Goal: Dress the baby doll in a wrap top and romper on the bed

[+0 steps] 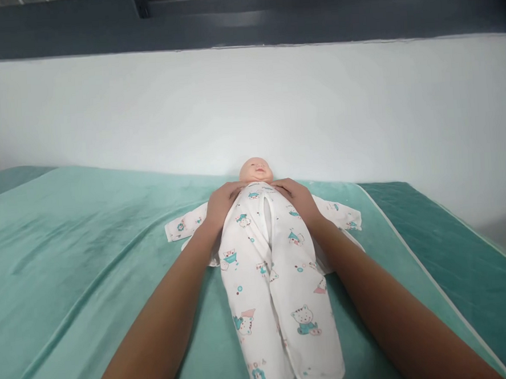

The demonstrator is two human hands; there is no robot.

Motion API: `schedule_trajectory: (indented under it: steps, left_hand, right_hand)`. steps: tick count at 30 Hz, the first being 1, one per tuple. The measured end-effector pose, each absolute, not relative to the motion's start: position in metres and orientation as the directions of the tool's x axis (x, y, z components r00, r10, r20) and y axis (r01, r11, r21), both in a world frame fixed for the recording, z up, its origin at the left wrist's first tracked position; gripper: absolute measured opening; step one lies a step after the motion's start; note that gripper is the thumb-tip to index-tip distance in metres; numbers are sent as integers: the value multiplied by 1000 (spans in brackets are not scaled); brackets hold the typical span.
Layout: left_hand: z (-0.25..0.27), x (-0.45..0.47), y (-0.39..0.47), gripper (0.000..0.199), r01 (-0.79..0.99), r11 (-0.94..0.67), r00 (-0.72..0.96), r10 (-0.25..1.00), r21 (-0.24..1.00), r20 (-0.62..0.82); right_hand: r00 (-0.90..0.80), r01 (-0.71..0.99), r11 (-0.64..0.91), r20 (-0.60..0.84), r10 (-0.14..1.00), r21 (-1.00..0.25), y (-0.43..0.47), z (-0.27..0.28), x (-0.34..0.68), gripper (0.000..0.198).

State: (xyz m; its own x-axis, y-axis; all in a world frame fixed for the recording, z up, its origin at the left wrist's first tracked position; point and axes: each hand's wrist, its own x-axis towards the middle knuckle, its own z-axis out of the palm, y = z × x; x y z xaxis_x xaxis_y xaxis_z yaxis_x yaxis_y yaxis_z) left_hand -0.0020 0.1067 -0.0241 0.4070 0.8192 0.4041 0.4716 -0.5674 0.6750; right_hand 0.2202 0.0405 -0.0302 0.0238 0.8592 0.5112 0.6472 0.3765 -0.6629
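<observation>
Head view — near doll's head point(256, 170), left hand point(224, 201) and right hand point(297, 197) touch the trousers point(266, 257) — whether fingers grasp, I cannot tell.

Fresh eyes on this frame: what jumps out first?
A baby doll lies face-up at center, its head by the white wall. White cartoon-print trousers stretch nearly to its chin, the left hand and right hand flanking their top. Underneath spreads a teal sheet.
</observation>
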Motion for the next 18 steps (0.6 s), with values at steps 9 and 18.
schedule_trajectory:
  steps: [9, 18]
  left_hand:
    - [-36, -21, 77, 48, 669, -637, 473, 763, 384, 441]
    - [-56, -39, 46, 61, 672, -653, 509, 750, 349, 423]
  right_hand:
    - [-21, 662, 404, 524, 851, -631, 11, -43, 228, 42]
    - [109, 654, 367, 563, 820, -661, -18, -60, 223, 42]
